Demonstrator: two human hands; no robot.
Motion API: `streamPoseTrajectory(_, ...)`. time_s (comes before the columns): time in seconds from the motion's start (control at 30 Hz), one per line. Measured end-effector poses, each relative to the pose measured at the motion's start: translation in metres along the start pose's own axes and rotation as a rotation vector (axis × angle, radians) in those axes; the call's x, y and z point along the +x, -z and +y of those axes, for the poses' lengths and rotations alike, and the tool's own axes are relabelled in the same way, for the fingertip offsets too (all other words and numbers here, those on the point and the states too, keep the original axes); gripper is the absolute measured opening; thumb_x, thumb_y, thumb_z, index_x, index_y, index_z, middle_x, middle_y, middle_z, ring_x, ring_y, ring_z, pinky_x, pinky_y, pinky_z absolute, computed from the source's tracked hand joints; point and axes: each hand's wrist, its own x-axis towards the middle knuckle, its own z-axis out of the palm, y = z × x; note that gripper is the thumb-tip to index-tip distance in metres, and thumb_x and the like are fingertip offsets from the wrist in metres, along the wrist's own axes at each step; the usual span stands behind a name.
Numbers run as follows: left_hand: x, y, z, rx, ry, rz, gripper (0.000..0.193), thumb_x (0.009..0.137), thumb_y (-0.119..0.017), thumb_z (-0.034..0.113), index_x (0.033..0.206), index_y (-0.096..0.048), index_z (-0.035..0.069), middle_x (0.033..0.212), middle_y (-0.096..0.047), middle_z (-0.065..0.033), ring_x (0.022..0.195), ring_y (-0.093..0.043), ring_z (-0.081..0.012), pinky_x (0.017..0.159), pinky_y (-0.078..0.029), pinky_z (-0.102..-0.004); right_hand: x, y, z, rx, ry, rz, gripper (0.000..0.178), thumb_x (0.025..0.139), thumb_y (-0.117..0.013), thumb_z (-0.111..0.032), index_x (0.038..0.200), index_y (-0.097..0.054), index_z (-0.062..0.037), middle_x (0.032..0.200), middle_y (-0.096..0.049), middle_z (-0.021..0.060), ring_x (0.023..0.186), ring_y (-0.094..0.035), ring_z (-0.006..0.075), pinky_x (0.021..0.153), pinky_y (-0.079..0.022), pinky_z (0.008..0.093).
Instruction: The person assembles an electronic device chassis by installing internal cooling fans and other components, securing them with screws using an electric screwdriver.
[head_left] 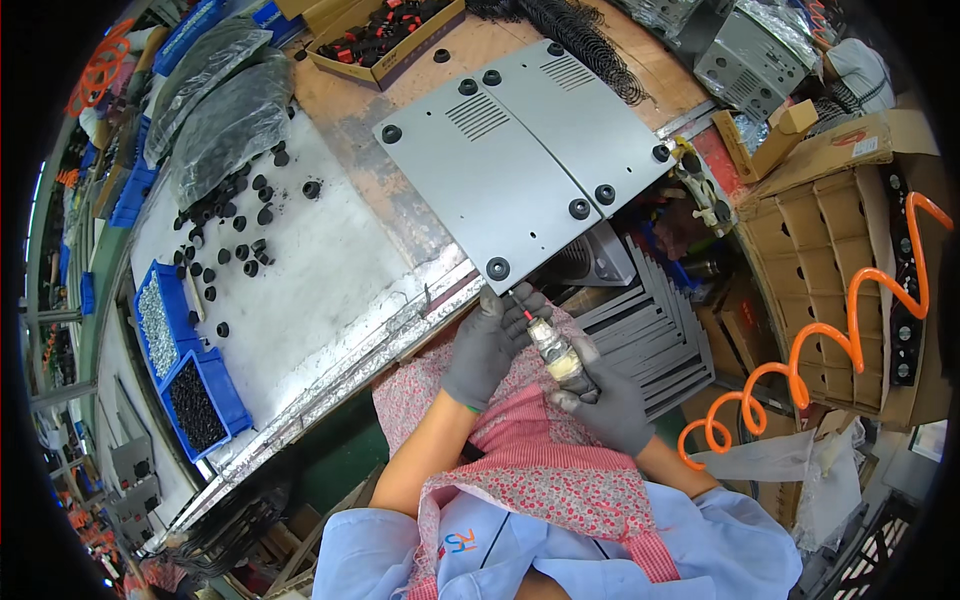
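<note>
In the head view, the right hand (615,405) is wrapped around a driver (557,355) whose tip points at the near corner of the left panel (470,180), beside a black foot (498,268). The left hand (478,355) has its fingers curled by that tip; whether they pinch it I cannot tell. Both the left panel and the right panel (590,130) overhang the table's (330,270) near edge. Blue bins (240,408) sit along its left edge, near loose caps (241,252).

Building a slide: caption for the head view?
Gloved right hand holds a driver tool; gloved left hand is near its tip, by the corner of a grey panel with round black feet.
</note>
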Motion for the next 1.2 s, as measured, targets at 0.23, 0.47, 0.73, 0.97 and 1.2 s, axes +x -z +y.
streamPoseTrajectory(0.23, -0.001, -0.002, 0.002, 0.031, -0.015, 0.010, 0.056, 0.089, -0.046, 0.046, 0.120, -0.045, 0.000, 0.111, -0.056, -0.0128, 0.106, -0.055, -0.0268, 0.093, -0.044, -0.0402, 0.003, -0.006, 0.002, -0.089, 0.049, 0.040, 0.072, 0.073, -0.072, -0.028, 0.133, -0.039, -0.0064, 0.077, -0.060, 0.0130, 0.068, -0.061, 0.0215, 0.063, -0.048, 0.0305)
streamPoseTrajectory(0.47, 0.004, 0.012, -0.003, 0.010, 0.037, 0.053, 0.048, 0.091, -0.046, 0.041, 0.120, -0.045, 0.003, 0.112, -0.055, -0.0123, 0.109, -0.053, -0.0261, 0.093, -0.044, -0.0411, 0.004, -0.010, 0.001, -0.028, -0.031, 0.027, 0.067, 0.074, -0.073, -0.016, 0.131, -0.041, -0.0037, 0.094, -0.063, 0.0078, 0.082, -0.056, 0.0077, 0.075, -0.048, 0.0243)
streamPoseTrajectory(0.73, 0.046, 0.072, -0.042, -0.426, 0.240, 0.219, 0.024, 0.092, -0.039, 0.003, 0.113, -0.044, -0.007, 0.114, -0.052, -0.0172, 0.110, -0.050, -0.0279, 0.097, -0.043, -0.0372, -0.007, 0.031, -0.003, -0.006, 0.002, 0.070, 0.071, 0.073, -0.071, -0.026, 0.134, -0.039, -0.0091, 0.094, -0.064, 0.0106, 0.083, -0.063, 0.0206, 0.076, -0.048, 0.0292)
streamPoseTrajectory(0.97, 0.047, 0.050, -0.049, -0.007, -0.029, -0.005, 0.026, 0.090, -0.048, 0.006, 0.114, -0.045, -0.005, 0.112, -0.051, -0.0131, 0.106, -0.051, -0.0241, 0.097, -0.044, -0.0376, 0.033, 0.135, -0.012, -0.615, -0.123, 0.479, 0.065, 0.072, -0.062, -0.035, 0.132, -0.040, -0.0205, 0.097, -0.061, 0.0186, 0.089, -0.059, 0.0347, 0.078, -0.047, 0.0403)
streamPoseTrajectory(1.2, -0.028, -0.039, 0.009, 0.104, -0.252, -0.301, 0.047, 0.088, -0.056, 0.034, 0.122, -0.042, 0.004, 0.114, -0.052, -0.0091, 0.102, -0.054, -0.0220, 0.094, -0.044, -0.0404, 0.092, 0.215, -0.028, -1.194, -0.160, 0.467, 0.048, 0.078, -0.056, -0.027, 0.124, -0.048, -0.0177, 0.089, -0.063, 0.0142, 0.087, -0.061, 0.0314, 0.074, -0.047, 0.0423)
